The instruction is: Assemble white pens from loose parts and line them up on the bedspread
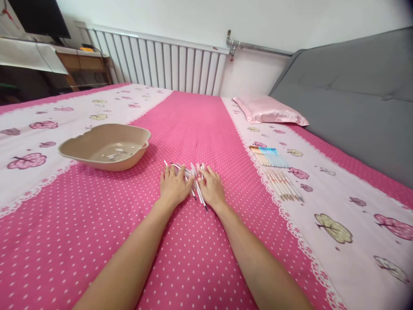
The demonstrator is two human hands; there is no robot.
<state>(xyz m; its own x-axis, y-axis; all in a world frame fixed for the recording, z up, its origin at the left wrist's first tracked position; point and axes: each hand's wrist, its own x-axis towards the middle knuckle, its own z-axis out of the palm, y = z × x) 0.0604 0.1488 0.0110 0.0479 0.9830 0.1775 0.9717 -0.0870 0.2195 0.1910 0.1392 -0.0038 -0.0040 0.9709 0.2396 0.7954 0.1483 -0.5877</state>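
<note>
In the head view, slim white pens [201, 196] lie at centre, mostly hidden beneath the left hand [174, 187] and right hand [211, 186] — both palm-down, grip impossible to tell. A tan basin [129, 164] holding indistinct white bits [112, 156] sits at ten o'clock, pen rows [270, 157] at three.

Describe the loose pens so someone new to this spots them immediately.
On the pink dotted bedspread, the left hand and right hand lie side by side. White pens, some dark-tipped, poke out beneath them, jumbled at differing angles, unlike the two neat rows further right.
</note>
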